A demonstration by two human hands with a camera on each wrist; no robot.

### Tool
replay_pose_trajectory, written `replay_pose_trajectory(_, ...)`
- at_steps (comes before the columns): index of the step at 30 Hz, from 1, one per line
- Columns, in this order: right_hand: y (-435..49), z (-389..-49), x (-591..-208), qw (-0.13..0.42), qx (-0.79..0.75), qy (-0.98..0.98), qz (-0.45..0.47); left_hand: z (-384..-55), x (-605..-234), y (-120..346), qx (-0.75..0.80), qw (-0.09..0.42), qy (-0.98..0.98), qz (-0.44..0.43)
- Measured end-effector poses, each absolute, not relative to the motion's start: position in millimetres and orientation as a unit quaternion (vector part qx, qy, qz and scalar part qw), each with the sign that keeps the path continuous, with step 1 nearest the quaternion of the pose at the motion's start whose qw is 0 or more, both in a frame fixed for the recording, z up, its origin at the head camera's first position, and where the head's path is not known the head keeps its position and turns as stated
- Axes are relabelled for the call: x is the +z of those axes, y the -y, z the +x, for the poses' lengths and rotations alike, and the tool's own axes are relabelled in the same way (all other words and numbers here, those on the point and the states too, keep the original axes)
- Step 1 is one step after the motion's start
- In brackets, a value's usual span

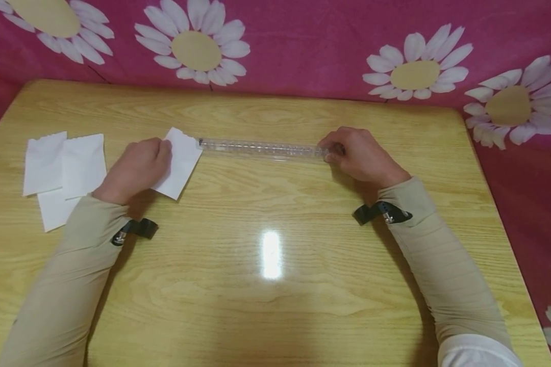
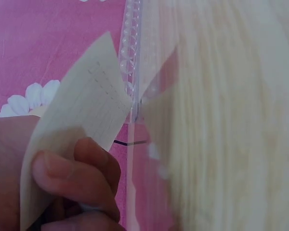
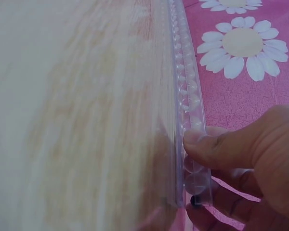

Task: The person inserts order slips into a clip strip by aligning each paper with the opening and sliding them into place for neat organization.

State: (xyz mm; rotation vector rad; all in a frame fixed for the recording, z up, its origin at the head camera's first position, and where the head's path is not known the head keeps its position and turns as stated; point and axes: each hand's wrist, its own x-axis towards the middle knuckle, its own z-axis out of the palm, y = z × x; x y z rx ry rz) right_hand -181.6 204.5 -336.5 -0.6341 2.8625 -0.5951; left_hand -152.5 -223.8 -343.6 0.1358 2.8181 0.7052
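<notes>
My left hand (image 1: 140, 165) pinches a white paper slip (image 1: 180, 165), which has a jagged upper edge. In the left wrist view the slip (image 2: 82, 101) stands tilted, with short dashed lines along it and the thumb pressed to its face. A long clear plastic strip (image 1: 261, 148) with a row of round bubbles lies across the far part of the table. Its left end is by the slip's upper corner; whether they touch, I cannot tell. At the other end, my right hand (image 1: 360, 155) grips the strip (image 3: 189, 96) between thumb and fingers, near a small black dot.
Several similar white slips (image 1: 82, 165) overlap on the table's left side, beside the left forearm. The wooden table (image 1: 275, 316) ends at the back against a pink cloth (image 1: 303, 46) with daisies. Dark camera straps (image 1: 385, 211) sit on both wrists.
</notes>
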Motion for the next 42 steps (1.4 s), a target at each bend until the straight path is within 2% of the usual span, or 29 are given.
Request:
replay_pose_trajectory(4,-205,-181,-336,0.077,-0.199,-0.955,-0.209,-153,-343,220,0.239,0.117,-0.963,0.04)
replay_pose_trajectory(16,-205,-183,-337,0.07,-0.2,-0.953,-0.216,-151,-340,215,0.222,0.174,-0.959,-0.017)
replay_pose_trajectory(28,-206,-183,-337,0.072,-0.197,-0.954,-0.215,-150,-343,215,0.21,0.146,-0.967,0.013)
replay_pose_trajectory(42,-206,-183,-336,0.071,-0.196,-0.953,-0.221,-146,-340,210,0.218,0.153,-0.964,0.019)
